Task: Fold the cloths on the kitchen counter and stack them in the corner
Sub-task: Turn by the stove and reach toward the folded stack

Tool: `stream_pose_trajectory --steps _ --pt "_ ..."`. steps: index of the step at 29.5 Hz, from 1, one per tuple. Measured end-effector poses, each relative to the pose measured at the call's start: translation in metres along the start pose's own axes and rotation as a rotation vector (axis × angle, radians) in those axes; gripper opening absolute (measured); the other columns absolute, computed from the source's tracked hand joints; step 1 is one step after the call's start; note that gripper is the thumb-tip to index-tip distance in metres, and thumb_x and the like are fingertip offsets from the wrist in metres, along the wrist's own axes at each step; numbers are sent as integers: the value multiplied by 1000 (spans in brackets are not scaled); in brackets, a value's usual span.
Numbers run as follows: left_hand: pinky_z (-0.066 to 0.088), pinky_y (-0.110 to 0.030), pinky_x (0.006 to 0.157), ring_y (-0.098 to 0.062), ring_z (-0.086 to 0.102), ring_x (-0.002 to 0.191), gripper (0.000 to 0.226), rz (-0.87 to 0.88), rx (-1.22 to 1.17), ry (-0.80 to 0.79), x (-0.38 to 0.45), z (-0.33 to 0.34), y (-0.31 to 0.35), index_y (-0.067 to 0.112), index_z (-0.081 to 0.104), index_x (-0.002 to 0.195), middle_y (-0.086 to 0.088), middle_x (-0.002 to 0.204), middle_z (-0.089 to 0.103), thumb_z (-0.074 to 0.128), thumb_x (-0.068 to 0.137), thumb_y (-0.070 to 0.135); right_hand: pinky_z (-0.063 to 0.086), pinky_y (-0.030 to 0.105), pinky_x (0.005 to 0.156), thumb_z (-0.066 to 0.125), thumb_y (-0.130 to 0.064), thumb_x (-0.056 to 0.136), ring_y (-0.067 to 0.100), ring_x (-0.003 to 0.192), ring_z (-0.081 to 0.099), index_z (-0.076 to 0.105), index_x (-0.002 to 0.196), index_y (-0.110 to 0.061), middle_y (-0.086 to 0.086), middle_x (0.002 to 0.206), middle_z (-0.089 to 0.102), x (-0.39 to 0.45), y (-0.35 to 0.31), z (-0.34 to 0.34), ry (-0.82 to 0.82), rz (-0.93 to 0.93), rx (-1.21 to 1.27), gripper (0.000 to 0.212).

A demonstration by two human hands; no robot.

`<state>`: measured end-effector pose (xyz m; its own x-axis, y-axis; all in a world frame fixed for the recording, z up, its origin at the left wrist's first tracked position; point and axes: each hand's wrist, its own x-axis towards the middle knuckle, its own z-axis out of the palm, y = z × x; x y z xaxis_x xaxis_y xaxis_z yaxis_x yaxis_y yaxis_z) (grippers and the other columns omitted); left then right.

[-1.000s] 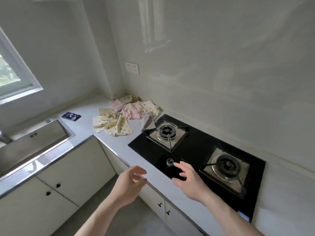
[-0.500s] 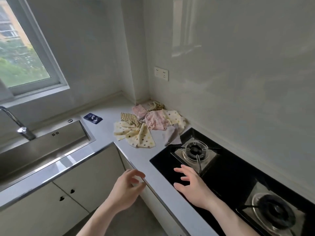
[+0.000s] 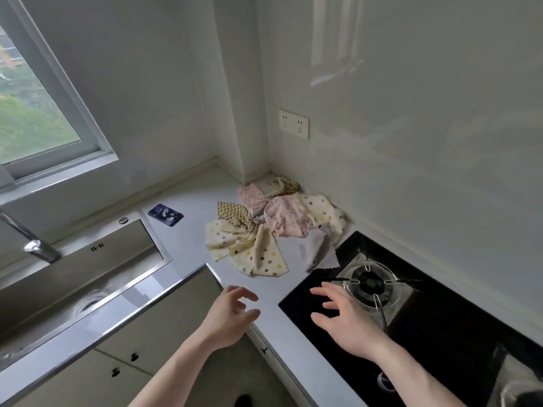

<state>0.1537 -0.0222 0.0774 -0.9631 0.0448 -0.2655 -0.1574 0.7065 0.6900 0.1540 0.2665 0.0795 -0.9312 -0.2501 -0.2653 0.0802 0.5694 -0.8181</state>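
Polka-dot cloths (image 3: 273, 227) lay crumpled mid-frame on the counter (image 3: 188, 230); left hand (image 3: 227, 315) and right hand (image 3: 345, 318) hovered below, each grip loose, holding nothing.

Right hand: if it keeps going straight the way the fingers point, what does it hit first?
The right hand hovers over the black stovetop, fingers aimed up-left toward the cloth pile. First in that line is probably the grey cloth overhanging the stovetop's edge, though depth is hard to judge from a single view.
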Motion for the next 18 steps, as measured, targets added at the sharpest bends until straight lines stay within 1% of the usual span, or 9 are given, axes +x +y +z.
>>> stream_pose_trajectory --steps 3,5,8,10,12,14,16,17,18 --pt "46 -15 82 -3 59 109 19 18 66 -68 56 -12 -17 38 65 110 15 131 48 70 91 37 50 21 98 68 -40 94 -8 121 51 53 135 -48 -26 151 34 19 -5 6 40 67 26 44" --pt "49 -22 93 -8 57 113 20 28 175 -211 128 -36 -49 38 63 111 11 138 45 69 92 36 48 16 92 68 -38 94 -8 119 53 54 133 -47 -25 149 36 63 -16 26 128 148 66 43" --pt "44 -33 110 -18 47 132 20 114 410 -282 180 -44 -74 41 60 109 4 152 39 66 92 32 48 15 92 68 -36 94 -7 118 55 54 133 -46 -25 147 38 79 -37 51 145 217 96 42" --pt "34 -40 119 -26 29 149 34 173 562 -485 239 -49 -113 38 65 123 0 166 24 61 92 26 51 19 97 68 -34 94 -8 118 54 54 132 -47 -31 144 38 118 -49 88 241 333 137 42" --pt "30 -39 121 -28 21 152 48 215 672 -539 254 -47 -116 35 61 138 3 170 16 55 92 21 52 23 99 68 -33 94 -8 118 54 54 131 -48 -34 142 38 112 -61 99 277 340 184 42" --pt "39 -34 113 -24 37 143 45 269 654 -523 261 -59 -107 35 64 134 7 158 41 55 93 20 54 25 97 69 -34 94 -6 116 57 55 129 -49 -33 142 40 109 -59 107 347 395 204 41" --pt "49 -31 94 -19 54 125 24 417 546 -349 271 -81 -88 42 71 106 14 127 67 61 92 25 56 24 93 69 -34 94 -6 112 60 56 126 -51 -29 139 46 104 -67 111 393 418 212 39" --pt "50 -29 85 -15 60 116 17 489 450 -278 271 -95 -74 43 67 92 18 113 71 64 91 27 56 22 88 69 -33 94 -6 107 63 56 124 -52 -25 136 50 105 -71 111 407 426 220 38" --pt "50 -25 79 -10 63 105 17 533 320 -228 269 -115 -59 42 61 87 20 104 71 69 90 28 56 19 80 69 -33 94 -4 99 67 56 125 -52 -20 132 54 110 -78 111 425 437 239 39"
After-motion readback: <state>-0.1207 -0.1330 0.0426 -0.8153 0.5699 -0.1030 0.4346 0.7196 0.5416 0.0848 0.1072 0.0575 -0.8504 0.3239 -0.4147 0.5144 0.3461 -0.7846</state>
